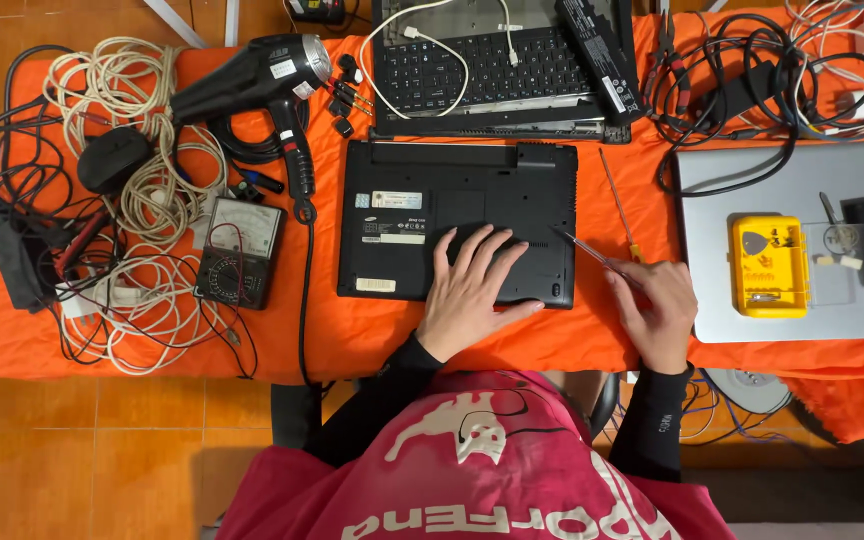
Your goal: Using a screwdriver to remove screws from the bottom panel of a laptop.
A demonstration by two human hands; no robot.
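Observation:
A black laptop (422,215) lies upside down on the orange cloth (152,355) in front of me. My left hand (472,290) rests flat on its bottom panel, fingers spread, holding nothing. My right hand (657,310) grips a thin screwdriver (587,250) whose tip points at the laptop's right edge. A second screwdriver (619,205) with a yellow handle lies on the cloth just right of the laptop.
A black heat gun (252,80) and an analog multimeter (240,250) sit left among white and black cables (142,200). A dismantled laptop keyboard (492,65) lies behind. A silver laptop (712,230) at right carries a yellow parts box (767,265).

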